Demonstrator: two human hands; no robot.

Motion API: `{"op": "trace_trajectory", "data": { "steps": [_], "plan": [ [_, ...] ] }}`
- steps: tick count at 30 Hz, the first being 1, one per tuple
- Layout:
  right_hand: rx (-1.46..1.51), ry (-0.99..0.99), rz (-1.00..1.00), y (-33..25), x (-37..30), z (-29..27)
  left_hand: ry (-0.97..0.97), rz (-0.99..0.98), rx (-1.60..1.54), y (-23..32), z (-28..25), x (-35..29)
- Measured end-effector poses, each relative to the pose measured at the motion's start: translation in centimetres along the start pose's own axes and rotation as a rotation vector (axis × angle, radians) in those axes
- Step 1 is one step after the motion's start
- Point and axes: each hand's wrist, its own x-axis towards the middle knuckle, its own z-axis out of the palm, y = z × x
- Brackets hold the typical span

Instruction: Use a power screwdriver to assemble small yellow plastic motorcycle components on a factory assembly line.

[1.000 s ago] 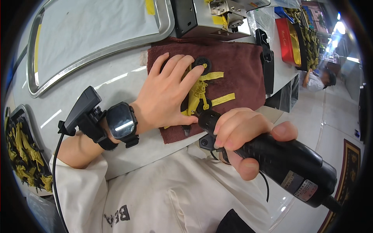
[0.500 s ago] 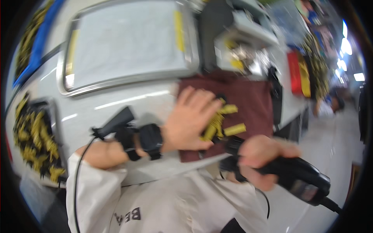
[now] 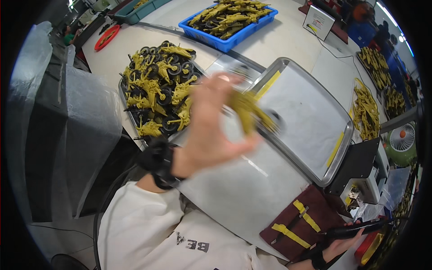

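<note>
Clamping a blurred yellow toy (image 3: 244, 113) in the left hand (image 3: 208, 128) over the desk (image 3: 229, 191), between toy heap (image 3: 155, 85) and tray (image 3: 327, 181). Clasping a screwdriver (image 3: 355, 230) in the right hand (image 3: 343, 245) beside the cloth (image 3: 327, 212).

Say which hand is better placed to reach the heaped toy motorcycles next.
Left, I judge. The left hand is nearer the heaped toy motorcycles and holds a blurred yellow toy motorcycle. The right hand is farther off beside the maroon cloth, holding a black electric screwdriver.
</note>
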Motion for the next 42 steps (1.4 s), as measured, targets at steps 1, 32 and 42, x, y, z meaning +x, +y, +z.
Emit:
{"op": "trace_trajectory", "data": {
  "steps": [1,32,42],
  "plan": [
    [-0.036,0.012,-0.004,-0.2,-0.4,0.5,0.128,-0.004,0.150,-2.7,-1.8,0.3],
    [-0.126,0.013,-0.053,-0.2,-1.4,0.0,0.552,-1.176,-0.408,-7.8,-9.8,-17.1],
    [-0.084,0.013,-0.050,-0.4,-1.3,-0.4,0.469,-1.174,-0.849,-10.2,-9.8,-17.3]
  ]
}}
